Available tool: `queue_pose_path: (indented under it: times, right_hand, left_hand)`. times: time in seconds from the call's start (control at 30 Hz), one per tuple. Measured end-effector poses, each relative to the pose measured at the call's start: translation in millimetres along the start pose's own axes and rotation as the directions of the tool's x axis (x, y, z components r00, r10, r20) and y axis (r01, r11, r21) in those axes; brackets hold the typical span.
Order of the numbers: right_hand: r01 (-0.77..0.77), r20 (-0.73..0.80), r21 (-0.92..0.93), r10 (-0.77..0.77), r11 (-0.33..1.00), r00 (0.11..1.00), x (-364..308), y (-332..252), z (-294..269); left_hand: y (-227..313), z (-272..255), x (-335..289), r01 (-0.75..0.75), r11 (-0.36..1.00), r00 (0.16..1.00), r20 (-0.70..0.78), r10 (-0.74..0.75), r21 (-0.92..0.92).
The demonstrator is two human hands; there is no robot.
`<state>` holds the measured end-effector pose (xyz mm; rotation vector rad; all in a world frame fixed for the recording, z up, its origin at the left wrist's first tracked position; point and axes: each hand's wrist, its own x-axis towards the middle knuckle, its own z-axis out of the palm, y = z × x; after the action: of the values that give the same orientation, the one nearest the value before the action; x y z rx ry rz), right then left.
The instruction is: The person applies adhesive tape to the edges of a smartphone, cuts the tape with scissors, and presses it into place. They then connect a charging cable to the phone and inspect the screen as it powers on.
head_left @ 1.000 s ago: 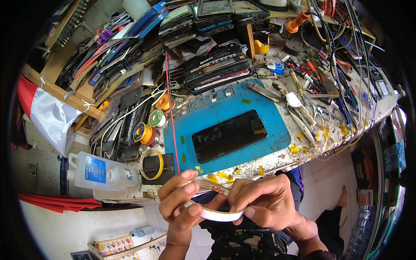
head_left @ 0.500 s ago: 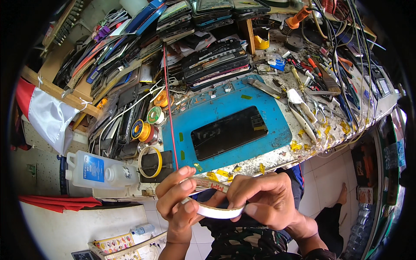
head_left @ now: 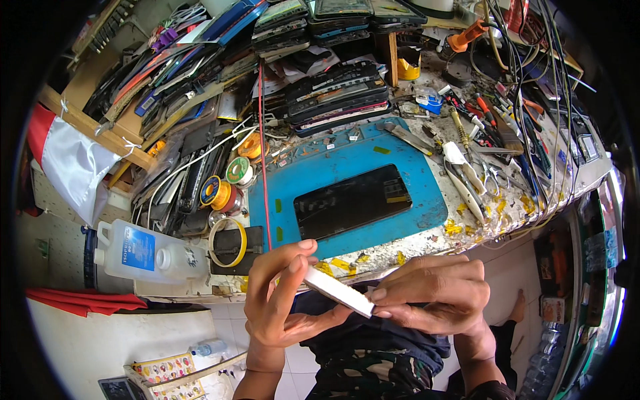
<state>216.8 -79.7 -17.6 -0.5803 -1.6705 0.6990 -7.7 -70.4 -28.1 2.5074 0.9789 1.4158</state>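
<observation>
White tape roll [head_left: 339,291] pinched between both hands, held just off near edge of bench, above lap. Left hand [head_left: 280,300] clasped round one end, thumb beneath; right hand [head_left: 430,297] clamped on other end, fingertips on rim. Since half second ago, roll turned from open ring view to edge-on flat strip; inspection or search for tape end judged under way. Roll smooth, matte, thin. Beyond: glossy black phone [head_left: 352,200] lying on blue rubbery mat [head_left: 427,193]; translucent plastic bottle [head_left: 143,250] at left.
</observation>
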Motion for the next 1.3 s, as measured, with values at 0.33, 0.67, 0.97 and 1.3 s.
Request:
queue_pose_path:
  times: [0.33, 0.67, 0.97, 1.3]
  right_hand:
    - [0.011, 0.08, -0.173, 0.003, 0.985, 0.997, 3.7, -9.2, -5.4]
    - [0.083, 0.009, -0.158, -0.083, 0.984, 0.997, 0.3, -8.1, 3.0]
    - [0.046, -0.006, -0.117, -0.047, 0.992, 0.999, -5.1, -3.6, 5.6]
    - [0.032, -0.034, -0.114, -0.036, 0.993, 0.999, -5.4, -5.0, 7.6]
  left_hand:
    - [10.3, 1.7, 7.9, 0.082, 0.996, 0.996, 0.026, -0.081, -0.024]
    - [10.6, 2.8, 7.7, 0.095, 0.987, 0.995, 0.016, -0.094, -0.126]
    - [11.4, 6.6, 2.0, 0.123, 0.976, 0.992, 0.028, -0.12, -0.178]
    - [10.8, 7.3, 1.3, 0.101, 0.984, 0.995, 0.006, -0.101, -0.148]
